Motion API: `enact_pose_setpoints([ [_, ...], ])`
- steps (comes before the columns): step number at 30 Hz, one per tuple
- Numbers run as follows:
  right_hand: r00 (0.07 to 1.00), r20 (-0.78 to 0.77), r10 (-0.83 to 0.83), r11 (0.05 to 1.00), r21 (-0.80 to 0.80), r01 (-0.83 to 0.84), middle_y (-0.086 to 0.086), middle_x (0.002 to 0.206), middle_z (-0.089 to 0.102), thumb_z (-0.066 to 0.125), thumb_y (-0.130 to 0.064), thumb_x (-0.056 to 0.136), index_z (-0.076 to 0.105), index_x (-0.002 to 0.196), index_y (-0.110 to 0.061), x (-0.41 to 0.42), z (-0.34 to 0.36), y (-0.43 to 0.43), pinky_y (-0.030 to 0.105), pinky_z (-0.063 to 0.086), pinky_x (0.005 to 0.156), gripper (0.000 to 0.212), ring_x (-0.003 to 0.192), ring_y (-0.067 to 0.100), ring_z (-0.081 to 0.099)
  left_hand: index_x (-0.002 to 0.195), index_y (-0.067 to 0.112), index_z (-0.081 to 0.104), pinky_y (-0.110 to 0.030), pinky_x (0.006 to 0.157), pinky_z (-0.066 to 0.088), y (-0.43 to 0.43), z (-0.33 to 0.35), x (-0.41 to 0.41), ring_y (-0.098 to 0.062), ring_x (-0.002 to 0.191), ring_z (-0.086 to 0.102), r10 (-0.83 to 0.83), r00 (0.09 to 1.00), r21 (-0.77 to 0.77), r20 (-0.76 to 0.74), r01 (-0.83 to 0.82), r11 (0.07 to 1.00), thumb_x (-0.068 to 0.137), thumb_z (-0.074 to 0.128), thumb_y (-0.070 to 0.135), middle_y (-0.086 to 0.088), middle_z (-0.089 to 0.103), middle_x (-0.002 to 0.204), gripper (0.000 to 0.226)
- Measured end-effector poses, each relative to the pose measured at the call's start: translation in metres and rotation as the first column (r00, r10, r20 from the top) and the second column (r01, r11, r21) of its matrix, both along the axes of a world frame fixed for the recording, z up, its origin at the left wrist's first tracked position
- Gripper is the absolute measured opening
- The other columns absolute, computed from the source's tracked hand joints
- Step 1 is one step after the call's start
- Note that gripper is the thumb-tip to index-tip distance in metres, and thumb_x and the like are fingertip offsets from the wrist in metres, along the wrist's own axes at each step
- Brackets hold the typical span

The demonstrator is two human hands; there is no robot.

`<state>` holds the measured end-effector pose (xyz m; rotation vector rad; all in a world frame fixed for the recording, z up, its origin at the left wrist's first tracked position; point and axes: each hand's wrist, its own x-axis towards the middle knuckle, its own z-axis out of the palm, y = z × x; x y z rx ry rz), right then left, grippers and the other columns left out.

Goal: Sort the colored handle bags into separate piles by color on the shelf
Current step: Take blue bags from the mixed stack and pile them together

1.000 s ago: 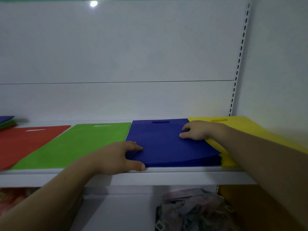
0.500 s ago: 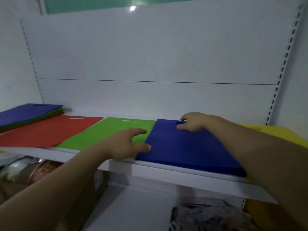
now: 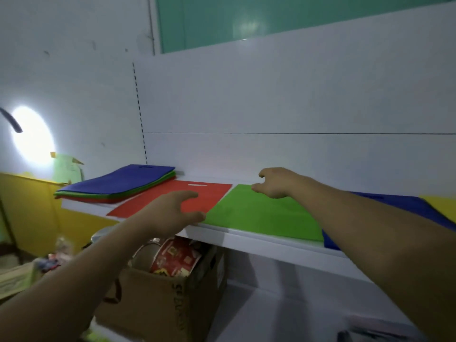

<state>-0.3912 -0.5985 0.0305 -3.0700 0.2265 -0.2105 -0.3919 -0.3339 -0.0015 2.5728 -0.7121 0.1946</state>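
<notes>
Flat handle bags lie side by side on a white shelf (image 3: 259,241). A mixed stack with a blue bag on top (image 3: 118,180) sits at the far left, with green and red bags under it. To its right lie a red bag (image 3: 209,196), a green bag (image 3: 261,215), a blue bag (image 3: 404,206) and a yellow bag (image 3: 441,204). My left hand (image 3: 172,213) hovers over the red bag's front corner with loosely curved fingers, holding nothing. My right hand (image 3: 274,181) hangs above the green bag's back edge, fingers loosely curled and empty.
Under the shelf stands an open cardboard box (image 3: 167,297) with a red printed roll (image 3: 177,255) inside. A yellow wall (image 3: 27,213) and clutter lie at the lower left. A bright round light (image 3: 32,137) glares on the left wall.
Both hands have left the blue bag and moved left, now over the red and green bags. The view has swung left, showing the mixed stack and the box below.
</notes>
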Motion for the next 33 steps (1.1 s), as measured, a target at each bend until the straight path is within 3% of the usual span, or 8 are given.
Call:
enact_pose_setpoints([
  [7, 0.996, 0.077, 0.035, 0.999, 0.025, -0.037, 0.011, 0.142, 0.045, 0.041, -0.056, 0.094, 0.039, 0.141, -0.012, 0.067, -0.009, 0.125, 0.037, 0.041, 0.100, 0.064, 0.127, 0.029, 0.044, 0.141, 0.026, 0.040, -0.035, 0.104, 0.036, 0.116, 0.005, 0.043, -0.017, 0.127, 0.045, 0.121, 0.992, -0.023, 0.041, -0.120, 0.993, 0.084, 0.062, 0.048, 0.002, 0.044, 0.144, 0.064],
  [15, 0.991, 0.080, 0.106, 0.993, 0.044, -0.109, 0.010, 0.140, 0.047, 0.043, -0.055, 0.093, 0.042, 0.139, -0.015, 0.136, -0.014, 0.218, 0.036, 0.041, 0.099, 0.061, 0.125, 0.028, 0.046, 0.142, 0.023, 0.039, -0.034, 0.107, 0.031, 0.202, -0.002, 0.089, -0.017, 0.133, 0.038, 0.205, 0.978, -0.049, 0.045, -0.203, 0.978, 0.086, 0.060, 0.046, 0.003, 0.040, 0.147, 0.064],
  [20, 0.990, 0.060, 0.127, 0.991, 0.031, -0.129, 0.007, 0.133, 0.054, 0.042, -0.059, 0.090, 0.050, 0.131, -0.018, 0.195, -0.021, 0.243, 0.035, 0.045, 0.093, 0.058, 0.116, 0.027, 0.052, 0.141, 0.022, 0.041, -0.035, 0.103, 0.037, 0.226, -0.007, 0.129, -0.018, 0.128, 0.043, 0.245, 0.968, -0.083, 0.048, -0.241, 0.967, 0.086, 0.061, 0.045, 0.001, 0.045, 0.143, 0.063],
  [24, 0.994, 0.008, 0.109, 0.994, 0.020, -0.109, 0.008, 0.140, 0.048, 0.040, -0.056, 0.093, 0.043, 0.138, -0.012, 0.244, -0.022, 0.251, 0.035, 0.041, 0.097, 0.063, 0.123, 0.028, 0.048, 0.140, 0.024, 0.042, -0.034, 0.092, 0.047, 0.241, -0.007, 0.174, -0.020, 0.115, 0.052, 0.251, 0.968, -0.108, 0.006, -0.249, 0.962, 0.085, 0.062, 0.045, -0.001, 0.047, 0.140, 0.062],
  [27, 0.996, -0.015, 0.089, 0.996, 0.031, -0.088, 0.008, 0.144, 0.044, 0.041, -0.055, 0.094, 0.039, 0.141, -0.010, 0.280, -0.023, 0.252, 0.034, 0.039, 0.101, 0.065, 0.127, 0.028, 0.045, 0.139, 0.025, 0.042, -0.030, 0.090, 0.042, 0.249, -0.001, 0.213, -0.021, 0.123, 0.046, 0.261, 0.965, -0.089, 0.001, -0.260, 0.962, 0.087, 0.060, 0.045, -0.002, 0.044, 0.143, 0.059],
  [33, 1.000, 0.000, 0.029, 0.999, 0.017, -0.029, 0.010, 0.141, 0.046, 0.043, -0.055, 0.094, 0.040, 0.139, -0.009, 0.336, -0.024, 0.252, 0.034, 0.041, 0.099, 0.064, 0.124, 0.028, 0.047, 0.140, 0.024, 0.042, -0.035, 0.095, 0.043, 0.264, 0.003, 0.286, -0.023, 0.123, 0.047, 0.248, 0.969, -0.069, 0.002, -0.247, 0.966, 0.086, 0.061, 0.045, -0.003, 0.045, 0.142, 0.061],
])
